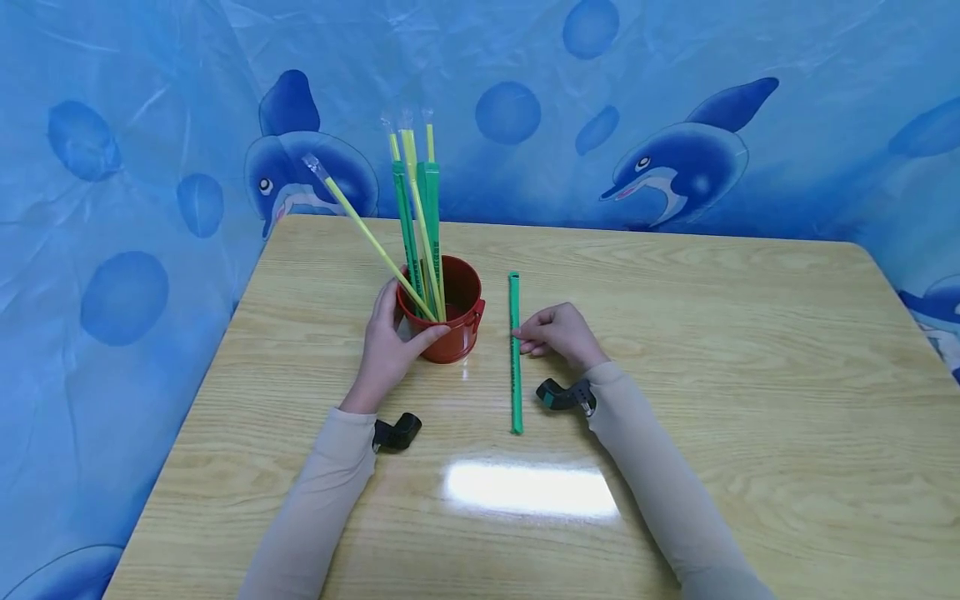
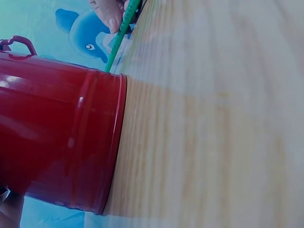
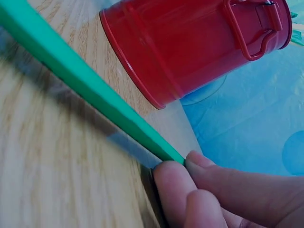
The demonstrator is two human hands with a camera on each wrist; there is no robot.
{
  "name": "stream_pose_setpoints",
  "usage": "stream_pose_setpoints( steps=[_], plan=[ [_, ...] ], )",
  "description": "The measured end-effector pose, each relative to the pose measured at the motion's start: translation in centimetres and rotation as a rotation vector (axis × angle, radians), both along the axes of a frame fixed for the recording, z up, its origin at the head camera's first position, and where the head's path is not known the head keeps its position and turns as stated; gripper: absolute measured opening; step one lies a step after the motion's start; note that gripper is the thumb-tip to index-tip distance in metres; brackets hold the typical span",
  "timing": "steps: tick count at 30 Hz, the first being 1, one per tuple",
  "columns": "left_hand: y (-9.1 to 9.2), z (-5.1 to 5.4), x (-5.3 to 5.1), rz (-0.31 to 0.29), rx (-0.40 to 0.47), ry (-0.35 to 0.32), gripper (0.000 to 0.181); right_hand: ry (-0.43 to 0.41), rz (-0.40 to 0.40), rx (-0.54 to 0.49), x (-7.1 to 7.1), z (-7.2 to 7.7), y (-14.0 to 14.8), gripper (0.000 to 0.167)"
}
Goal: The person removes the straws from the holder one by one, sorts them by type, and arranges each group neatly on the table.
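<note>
My left hand [image 1: 387, 340] grips a small red bucket [image 1: 468, 329], thumb along the near rim and fingers round the left side. In the bucket stand several slim yellow sticks [image 1: 352, 212] with clear wrapping at their tops, along with several green sticks [image 1: 432, 200]. One yellow stick leans far to the left. Right of the bucket, my right hand [image 1: 562, 335] pinches a long, slim green stick [image 1: 515, 375] with dark lettering near its middle. Thumb [image 3: 228, 183] and forefinger meet at the stick's edge in the right wrist view. The left wrist view shows the bucket's wall [image 2: 57, 128] close up, standing on the table.
The wood-grain table [image 1: 750, 400] reaches widely to the right, with a bright light reflection near its front. A blue sheet with dolphins [image 1: 682, 158] hangs behind the table and along its left side. Black wrist cameras [image 1: 397, 432] sit at both cuffs.
</note>
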State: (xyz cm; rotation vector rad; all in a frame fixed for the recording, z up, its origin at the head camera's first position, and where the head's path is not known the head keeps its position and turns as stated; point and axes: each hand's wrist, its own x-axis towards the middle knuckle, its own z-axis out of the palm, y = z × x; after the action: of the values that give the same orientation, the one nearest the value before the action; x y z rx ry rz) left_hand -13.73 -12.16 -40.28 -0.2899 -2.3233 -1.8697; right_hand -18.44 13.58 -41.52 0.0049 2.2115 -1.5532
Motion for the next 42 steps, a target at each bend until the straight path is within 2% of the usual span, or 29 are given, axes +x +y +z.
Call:
stream_pose_setpoints(
  steps=[9, 20, 35, 42],
  plan=[
    [0.19, 0.69, -0.46, -0.004, 0.003, -0.007, 0.081, 0.021, 0.017, 0.02, -0.62, 0.45, 0.28, 0.022],
    [0.56, 0.64, -0.55, -0.009, -0.004, 0.005, 0.083, 0.012, 0.023, 0.072, -0.47, 0.6, 0.59, 0.022],
    [0.76, 0.63, -0.75, -0.012, -0.009, -0.004, 0.083, 0.011, 0.026, 0.075, -0.76, 0.42, 0.98, 0.02],
    [0.59, 0.79, -0.86, -0.002, -0.013, -0.008, 0.084, 0.02, 0.036, 0.037, -0.89, 0.55, 0.8, 0.02]
  ],
)
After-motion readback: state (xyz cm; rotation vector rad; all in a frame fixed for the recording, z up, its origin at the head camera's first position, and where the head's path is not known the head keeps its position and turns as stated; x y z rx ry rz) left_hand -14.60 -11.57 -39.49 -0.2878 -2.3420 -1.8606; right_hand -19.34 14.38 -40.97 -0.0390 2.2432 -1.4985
